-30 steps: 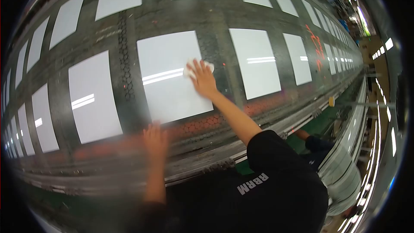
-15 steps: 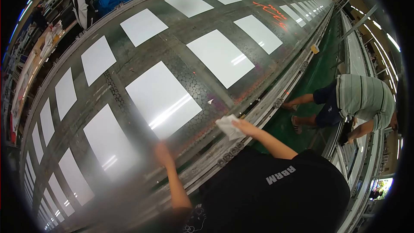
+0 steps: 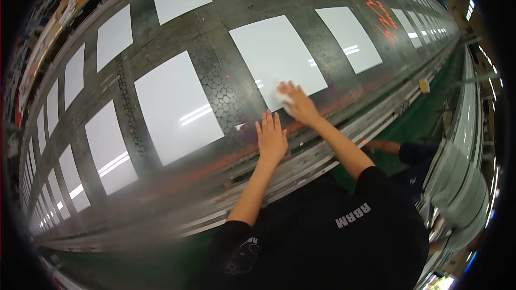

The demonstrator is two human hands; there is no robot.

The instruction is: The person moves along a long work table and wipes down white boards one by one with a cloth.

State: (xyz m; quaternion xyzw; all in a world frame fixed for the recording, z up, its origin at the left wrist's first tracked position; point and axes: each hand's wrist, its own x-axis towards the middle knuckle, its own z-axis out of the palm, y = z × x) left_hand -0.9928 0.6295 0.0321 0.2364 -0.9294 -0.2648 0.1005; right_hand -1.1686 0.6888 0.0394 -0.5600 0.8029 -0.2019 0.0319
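Note:
A white sheet (image 3: 274, 48) lies flat on the long dark table in front of me. My right hand (image 3: 301, 106) presses a crumpled white cloth (image 3: 280, 96) onto the sheet's near part; the palm covers most of the cloth. To the left of it, my left hand (image 3: 272, 140) is open, its fingers stretched out with the tips at the sheet's near corner, and it holds nothing. Another white sheet (image 3: 174, 107) lies left of my hands, and a third sheet (image 3: 349, 37) is on the right.
More white sheets run in two rows along the table (image 3: 215, 0). A small white scrap (image 3: 239, 127) lies between two sheets. Orange marks (image 3: 379, 16) show on the tabletop. A metal rail (image 3: 344, 142) follows the near edge. Close on my right, a person in a striped shirt (image 3: 457, 193) bends over.
Both hands have moved right along the table. My right hand has brought the cloth from the near edge onto a sheet, and my left hand has come close beside it.

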